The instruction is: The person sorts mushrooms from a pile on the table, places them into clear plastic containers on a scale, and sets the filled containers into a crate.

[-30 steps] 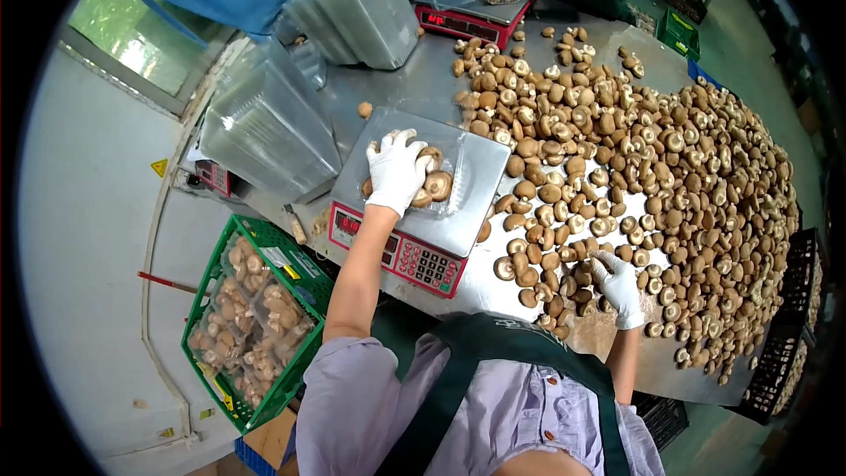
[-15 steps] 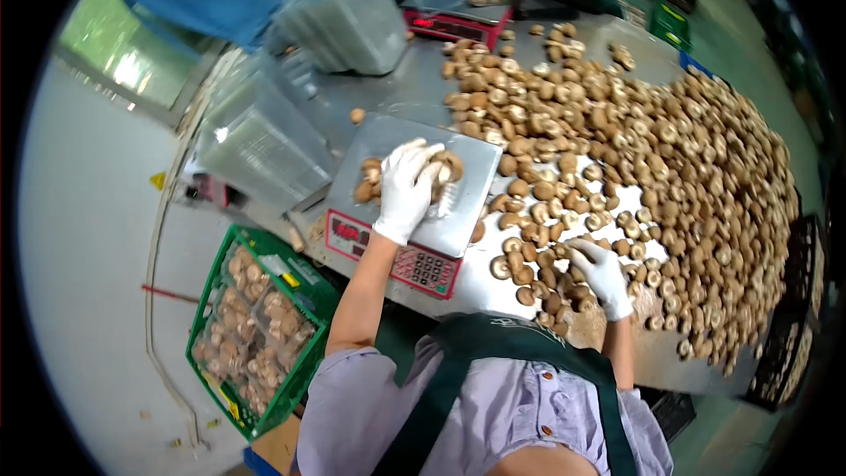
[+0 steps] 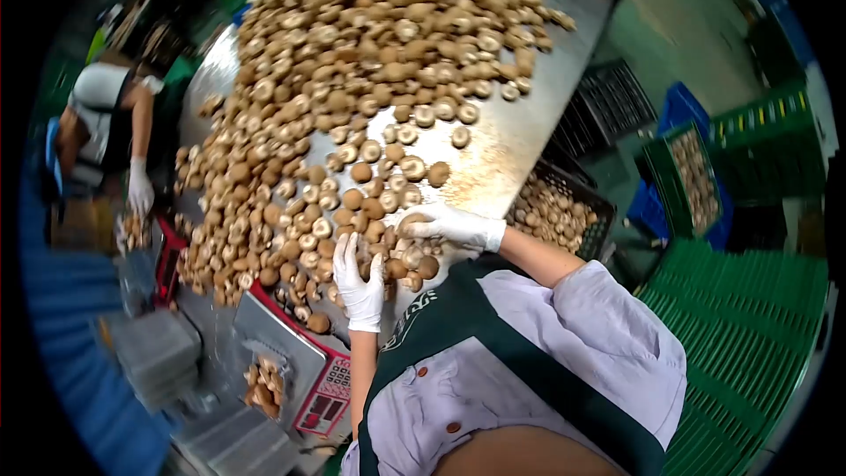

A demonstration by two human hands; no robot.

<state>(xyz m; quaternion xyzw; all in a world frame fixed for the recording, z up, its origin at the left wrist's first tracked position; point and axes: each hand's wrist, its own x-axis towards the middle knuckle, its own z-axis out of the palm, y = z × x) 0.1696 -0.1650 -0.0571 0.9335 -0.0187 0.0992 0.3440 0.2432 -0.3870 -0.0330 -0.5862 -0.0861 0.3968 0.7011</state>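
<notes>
Both my hands wear white gloves and are at the near edge of a big heap of brown mushrooms [image 3: 352, 53] on a metal table. My left hand [image 3: 358, 289] has its fingers and thumb apart, the tips against loose mushrooms. Just to its right, my right hand [image 3: 454, 226] curls its fingers over a mushroom [image 3: 411, 224]. Several mushrooms [image 3: 412, 266] lie between the two hands. At lower left is a scale [image 3: 304, 351] with a red keypad panel; on its plate sits a clear tray with a few mushrooms [image 3: 264, 383].
Stacked clear plastic trays [image 3: 159, 357] stand at lower left. Across the table on the left, a co-worker's gloved hand [image 3: 139, 187] is by another red scale [image 3: 167, 260]. Right of the table are a black crate of mushrooms [image 3: 555, 216] and green crates [image 3: 731, 353].
The view has swung right. My left hand has left the mushrooms on the scale and come over to the heap beside my right hand.
</notes>
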